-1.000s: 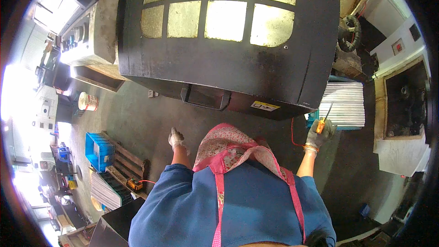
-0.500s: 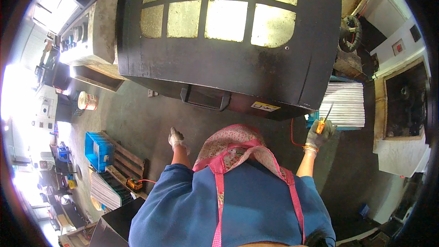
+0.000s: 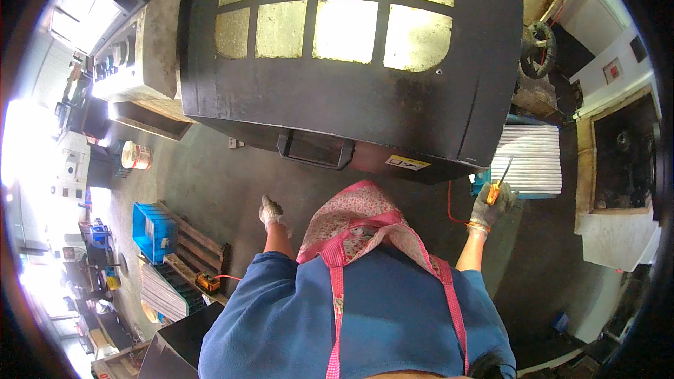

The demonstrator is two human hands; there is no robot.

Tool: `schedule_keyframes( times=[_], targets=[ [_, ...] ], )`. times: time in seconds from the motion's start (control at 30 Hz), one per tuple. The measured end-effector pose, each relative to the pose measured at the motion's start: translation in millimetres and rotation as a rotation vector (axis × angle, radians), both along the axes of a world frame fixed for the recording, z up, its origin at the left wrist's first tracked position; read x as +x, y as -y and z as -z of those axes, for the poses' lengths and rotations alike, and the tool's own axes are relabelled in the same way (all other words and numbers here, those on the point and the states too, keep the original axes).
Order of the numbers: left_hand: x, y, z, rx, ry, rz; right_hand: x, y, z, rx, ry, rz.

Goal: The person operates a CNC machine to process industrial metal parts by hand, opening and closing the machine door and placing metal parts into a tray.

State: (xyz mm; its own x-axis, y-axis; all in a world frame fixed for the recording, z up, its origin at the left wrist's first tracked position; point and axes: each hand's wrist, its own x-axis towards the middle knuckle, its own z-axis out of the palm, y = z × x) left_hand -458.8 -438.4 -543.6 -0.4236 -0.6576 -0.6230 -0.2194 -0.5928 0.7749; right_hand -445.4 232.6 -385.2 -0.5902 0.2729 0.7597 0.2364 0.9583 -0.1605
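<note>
My right hand point(image 3: 486, 212), in a grey work glove, is wrapped round what looks like an air blow gun point(image 3: 493, 193), orange with a thin dark nozzle pointing up and away. A red hose point(image 3: 451, 203) loops down to the wrist. This hand is beside the near right corner of a large black machine door point(image 3: 337, 98), close to a stack of pale rods point(image 3: 526, 161). On the left, my gloved left hand point(image 3: 270, 212) hangs in the air below the door handle point(image 3: 314, 151), apart from it. Its fingers look curled, with nothing visible in them.
At left, a blue crate point(image 3: 151, 233) rests by a wooden pallet point(image 3: 193, 249), with an orange tool point(image 3: 207, 281) and more stacked rods point(image 3: 163, 291) nearby. A white bucket point(image 3: 136, 156) stands farther off. A pale machine cabinet point(image 3: 611, 235) with a dark opening is on the right.
The front of the pink floral apron has shifted slightly forward. Both hands stay almost where they were, the right one still gripping the air blow gun.
</note>
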Motion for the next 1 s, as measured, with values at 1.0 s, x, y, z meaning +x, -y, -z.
schedule_keyframes(
  times=[1.0],
  targets=[
    [15.6,-10.6,-18.2,-0.061,0.103,0.085,3.8,-1.4,0.9,-0.053,0.044,0.008]
  ],
)
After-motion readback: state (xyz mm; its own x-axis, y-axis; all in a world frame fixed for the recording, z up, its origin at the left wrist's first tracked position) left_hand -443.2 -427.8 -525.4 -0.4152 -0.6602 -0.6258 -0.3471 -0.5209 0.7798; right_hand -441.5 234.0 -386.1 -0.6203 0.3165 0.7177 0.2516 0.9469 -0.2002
